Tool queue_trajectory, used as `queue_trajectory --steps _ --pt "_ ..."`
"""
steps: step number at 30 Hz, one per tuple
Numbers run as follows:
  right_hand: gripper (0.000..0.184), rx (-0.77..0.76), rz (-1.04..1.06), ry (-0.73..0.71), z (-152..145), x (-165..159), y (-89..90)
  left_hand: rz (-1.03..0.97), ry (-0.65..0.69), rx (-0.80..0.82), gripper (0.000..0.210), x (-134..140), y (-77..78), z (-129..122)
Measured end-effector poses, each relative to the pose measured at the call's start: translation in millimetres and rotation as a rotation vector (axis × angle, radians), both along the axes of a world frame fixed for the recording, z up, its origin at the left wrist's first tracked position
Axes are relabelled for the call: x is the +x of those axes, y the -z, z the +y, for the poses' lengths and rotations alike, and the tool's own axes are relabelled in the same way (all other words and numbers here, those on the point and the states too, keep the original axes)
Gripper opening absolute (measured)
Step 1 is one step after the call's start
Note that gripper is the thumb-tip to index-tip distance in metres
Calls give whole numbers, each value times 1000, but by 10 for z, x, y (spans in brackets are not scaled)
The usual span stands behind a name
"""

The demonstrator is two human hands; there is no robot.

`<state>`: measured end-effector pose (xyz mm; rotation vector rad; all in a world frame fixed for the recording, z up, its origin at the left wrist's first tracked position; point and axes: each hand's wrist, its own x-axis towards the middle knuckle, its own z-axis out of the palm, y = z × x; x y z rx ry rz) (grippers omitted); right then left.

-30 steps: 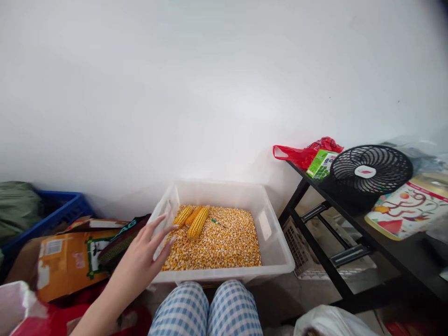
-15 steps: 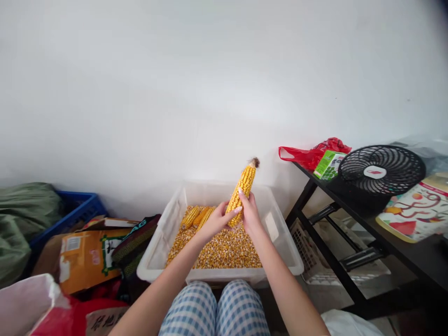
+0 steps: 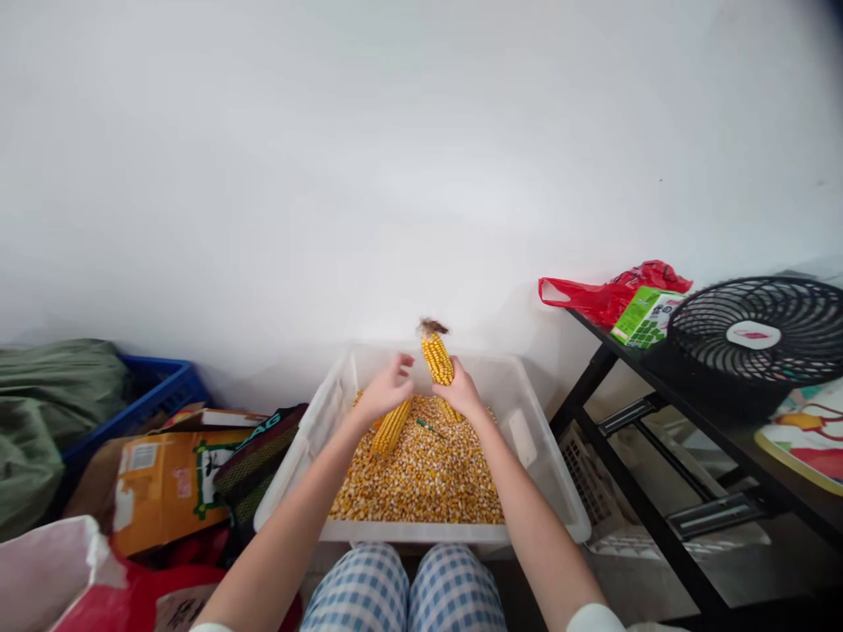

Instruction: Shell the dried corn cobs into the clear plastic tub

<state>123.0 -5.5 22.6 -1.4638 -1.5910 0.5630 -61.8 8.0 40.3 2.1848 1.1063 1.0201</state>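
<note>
My right hand [image 3: 462,391] is wrapped round the lower part of an ear of corn [image 3: 436,358], which stands nearly upright with its brown silk on top. To the left of that ear, my left hand [image 3: 388,388] is apart from it, fingers loosely curled and separated, with nothing in them. Beneath my left hand lies another ear of corn [image 3: 391,430] on loose corn kernels [image 3: 428,483]. A thin green object [image 3: 430,428] rests on the kernels between my hands; its kind is unclear. All this is in a translucent plastic bin [image 3: 421,532].
On the right, a black table [image 3: 659,373] carries a red plastic bag [image 3: 606,298], a green-and-white box [image 3: 645,316] and a black fan [image 3: 757,333]. To the left are an orange carton [image 3: 158,487], a dark mesh bag [image 3: 260,470] and a blue crate [image 3: 164,386]. A white wall rises behind.
My left hand has let go of the ear and moved left. The ear, in my right hand, has shifted left and become more upright. The green object has come into view. The view has turned slightly.
</note>
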Motion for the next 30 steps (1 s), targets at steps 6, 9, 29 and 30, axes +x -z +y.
queue_trajectory --steps 6,9,29,30 --pt "49 -47 -529 -137 -244 -63 -334 413 -153 677 52 -195 -394 -529" --pt "57 -26 -772 -278 -373 -113 -467 710 -1 633 60 -244 -364 -596" --pt "38 147 -1297 -237 -840 -369 -778 606 -83 -147 36 -419 -76 -433" --pt "40 146 -1304 -225 -845 -388 -779 588 -88 -177 36 -423 -44 -414"
